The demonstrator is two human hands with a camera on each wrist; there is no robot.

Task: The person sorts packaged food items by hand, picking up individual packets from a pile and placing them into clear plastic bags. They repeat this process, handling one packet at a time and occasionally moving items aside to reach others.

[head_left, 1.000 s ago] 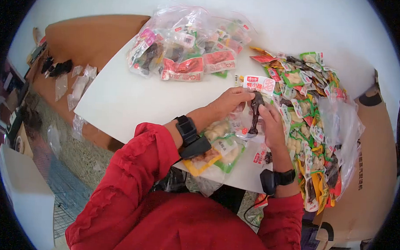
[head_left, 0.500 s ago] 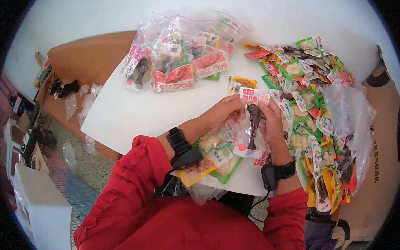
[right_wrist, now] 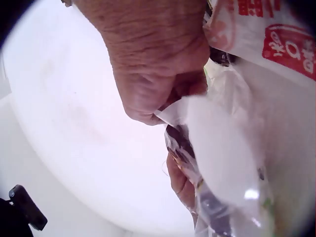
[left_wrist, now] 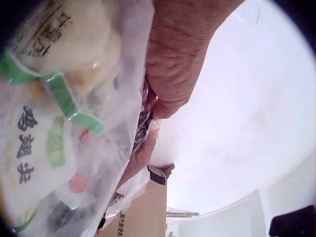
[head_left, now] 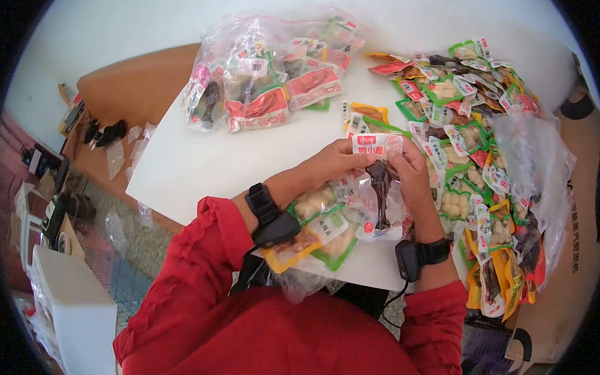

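Observation:
Both hands hold a clear vacuum-packed drumstick (head_left: pixel 381 197) by its labelled top end, with the dark meat hanging downward. The left hand (head_left: pixel 340 159) pinches the label's left side, thumb in front. On the label's right side, the right hand (head_left: pixel 413 175) grips with its thumb over the front. Below the left hand, green-edged packets (head_left: pixel 337 245) with pale contents and a yellow-edged packet (head_left: pixel 291 250) overlap near the table's front edge. A green-edged packet (left_wrist: pixel 49 133) fills the left side of the left wrist view. Red print shows on the drumstick pack's label (right_wrist: pixel 291 49) in the right wrist view.
A large clear bag (head_left: pixel 251 73) of packets stands at the back of the white table (head_left: pixel 235 162). Many mixed packets (head_left: pixel 455 203) are heaped at the right, beside a crumpled plastic bag (head_left: pixel 535 176) and a cardboard box (head_left: pixel 567 289). A yellow packet (head_left: pixel 368 114) lies just beyond the hands.
The left thumb has moved from the drumstick's top up to the label, and the right hand has also shifted up to the label. The head view has turned slightly.

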